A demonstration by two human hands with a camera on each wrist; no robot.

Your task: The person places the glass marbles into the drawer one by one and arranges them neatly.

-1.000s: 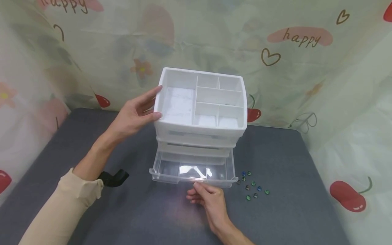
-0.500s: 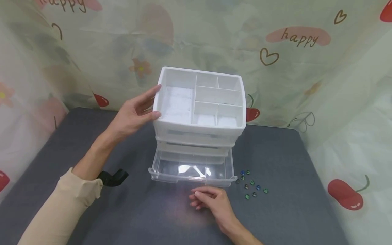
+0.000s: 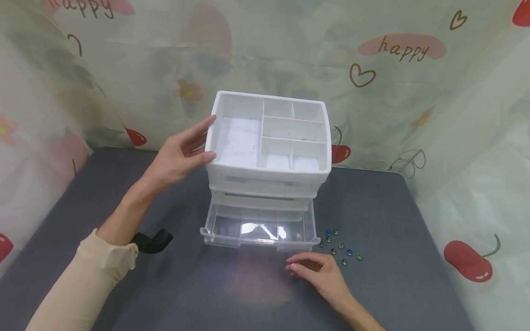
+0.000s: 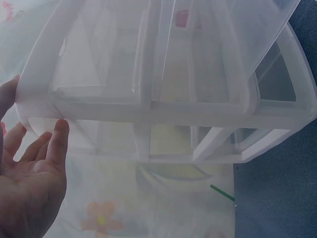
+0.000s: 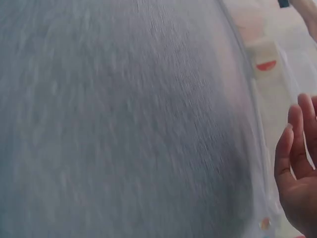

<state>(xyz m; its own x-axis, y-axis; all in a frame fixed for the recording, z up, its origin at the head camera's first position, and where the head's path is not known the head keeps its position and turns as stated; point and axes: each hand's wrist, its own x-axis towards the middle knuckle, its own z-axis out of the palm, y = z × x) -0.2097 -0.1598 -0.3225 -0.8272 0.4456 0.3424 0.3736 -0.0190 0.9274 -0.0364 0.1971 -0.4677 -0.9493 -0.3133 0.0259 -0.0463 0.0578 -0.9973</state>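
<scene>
A white plastic drawer organizer (image 3: 271,177) stands on the dark table, with a divided tray on top. Its clear bottom drawer (image 3: 261,230) is pulled out and looks bare inside. My left hand (image 3: 175,156) rests against the organizer's left side, thumb near the front corner and fingers fairly straight. The left wrist view shows the fingertips of that left hand (image 4: 37,168) touching the white frame. In front of the drawer's right corner, my right hand (image 3: 316,273) is apart from it, fingers loosely bent and holding nothing. Beyond this hand lie several glass beads (image 3: 341,246), green, blue and dark, one partly hidden.
A black strap (image 3: 153,241) hangs at the left sleeve. A dark grey cloth covers the table (image 3: 372,216). Printed curtains (image 3: 290,55) enclose the back and both sides.
My right hand has let go of the drawer front and moved right, toward the glass beads. The left hand and the organizer stay in place.
</scene>
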